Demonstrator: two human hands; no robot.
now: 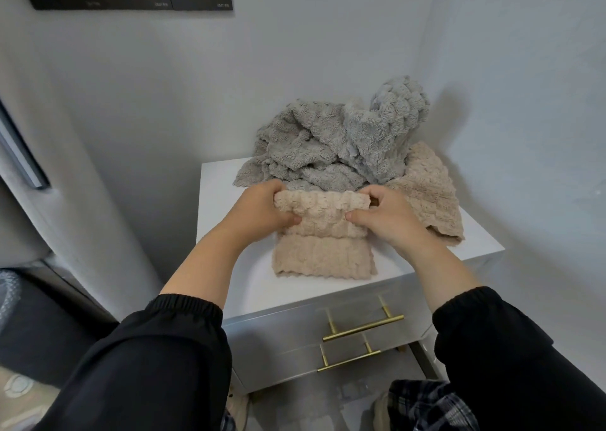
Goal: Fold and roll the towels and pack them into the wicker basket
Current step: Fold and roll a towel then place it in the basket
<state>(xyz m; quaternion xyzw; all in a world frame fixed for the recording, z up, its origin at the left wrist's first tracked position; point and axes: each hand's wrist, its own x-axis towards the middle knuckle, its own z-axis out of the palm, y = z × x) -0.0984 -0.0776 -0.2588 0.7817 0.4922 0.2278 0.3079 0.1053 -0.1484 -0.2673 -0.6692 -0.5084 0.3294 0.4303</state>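
The task looks barely begun: one beige towel point(323, 234), folded near the desk's point(223, 234) front edge, is half rolled, while grey towels point(328, 148) and a second beige towel point(426, 194) lie crumpled along the back and right edges (no wicker basket in view). The left hand point(262, 211) and right hand point(383, 214) each keep a grip clamped on one end of the roll, fingers curled over it.

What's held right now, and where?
The front beige towel, by its rolled part: left hand grips the roll's left end, right hand its right end.

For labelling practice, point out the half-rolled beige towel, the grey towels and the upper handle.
half-rolled beige towel point(323, 257), head view, flat tail
grey towels point(314, 148), head view, heap's middle
upper handle point(363, 327), head view, brass bar
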